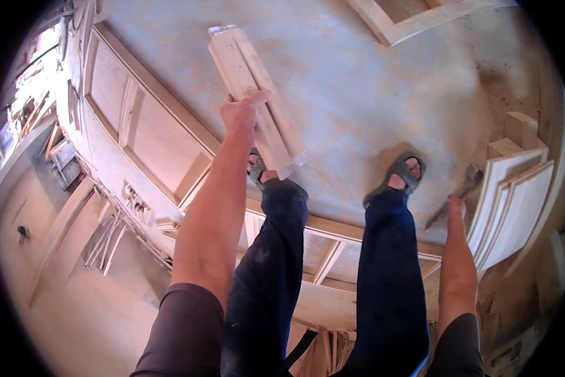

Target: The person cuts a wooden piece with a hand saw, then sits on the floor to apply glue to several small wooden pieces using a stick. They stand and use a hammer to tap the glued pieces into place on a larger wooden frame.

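My left hand [244, 112] is wrapped round a small stack of pale wooden strips [248, 66], which it holds above the floor and slightly tilted. The strips' ends look whitish, as if covered in something clear. On the right, my right hand [456, 206] is closed round the handle of a hammer [474, 174], whose dark head points up and away from me. The fingers of this hand are partly hidden by its back.
A long panelled wooden frame [150, 113] stands at the left, and another lies behind my legs. White-faced panels [508, 204] and wooden blocks [521, 129] are at the right. A wooden frame corner [389, 31] lies at the far side. My sandalled feet are on the dusty floor [358, 81].
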Demonstrator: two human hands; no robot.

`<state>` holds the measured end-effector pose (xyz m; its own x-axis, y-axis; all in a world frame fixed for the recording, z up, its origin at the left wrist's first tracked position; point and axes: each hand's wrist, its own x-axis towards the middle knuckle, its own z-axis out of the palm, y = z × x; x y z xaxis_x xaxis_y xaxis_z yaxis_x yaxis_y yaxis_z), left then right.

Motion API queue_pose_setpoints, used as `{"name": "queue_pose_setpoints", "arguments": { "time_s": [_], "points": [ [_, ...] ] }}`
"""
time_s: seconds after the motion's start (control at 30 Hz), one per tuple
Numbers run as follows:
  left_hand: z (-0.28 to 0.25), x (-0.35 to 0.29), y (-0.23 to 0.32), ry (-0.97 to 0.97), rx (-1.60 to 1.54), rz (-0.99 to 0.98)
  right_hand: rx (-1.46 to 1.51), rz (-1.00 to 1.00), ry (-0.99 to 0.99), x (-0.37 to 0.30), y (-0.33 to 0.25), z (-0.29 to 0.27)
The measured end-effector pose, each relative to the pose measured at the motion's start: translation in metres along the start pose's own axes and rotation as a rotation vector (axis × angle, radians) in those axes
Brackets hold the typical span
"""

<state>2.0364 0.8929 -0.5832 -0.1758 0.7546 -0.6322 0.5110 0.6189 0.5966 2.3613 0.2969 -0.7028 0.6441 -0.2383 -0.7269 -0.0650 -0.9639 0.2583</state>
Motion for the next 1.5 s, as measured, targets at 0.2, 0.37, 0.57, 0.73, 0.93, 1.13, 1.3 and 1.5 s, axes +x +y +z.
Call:
{"name": "queue_pose_setpoints", "arguments": {
  "time_s": [0.2,0.37,0.57,0.73,0.93,1.13,1.3,1.5],
  "points": [
    [-0.021,0.018,-0.026,-0.116,-0.276,-0.051,0.04,-0.021,0.301,-0.004,-0.044,0.027],
    [-0.048,-0.025,0.0,-0.165,-0.365,-0.171,0.299,0.012,0.071,-0.053,-0.038,0.022],
    [-0.116,-0.107,0.031,-0.173,-0.472,-0.27,-0.051,-0.545,0.054,-0.191,-0.07,-0.065],
    [-0.172,-0.169,0.053,-0.254,-0.584,-0.318,-0.315,-0.639,-0.242,-0.35,-0.136,-0.153],
    [-0.229,-0.228,0.048,-0.351,-0.785,-0.489,0.196,-0.407,-0.979,-0.529,-0.211,-0.175],
    [-0.265,-0.28,0.031,-0.22,-0.904,-0.577,0.379,-0.348,-1.048,-0.677,-0.251,-0.166],
    [-0.285,-0.316,0.034,-0.088,-1.243,-0.475,0.161,-0.447,-1.003,-0.706,-0.262,-0.162],
    [-0.283,-0.314,0.004,-0.067,-1.718,-0.432,0.118,-0.359,-1.05,-0.739,-0.268,-0.146]
  ]
}}
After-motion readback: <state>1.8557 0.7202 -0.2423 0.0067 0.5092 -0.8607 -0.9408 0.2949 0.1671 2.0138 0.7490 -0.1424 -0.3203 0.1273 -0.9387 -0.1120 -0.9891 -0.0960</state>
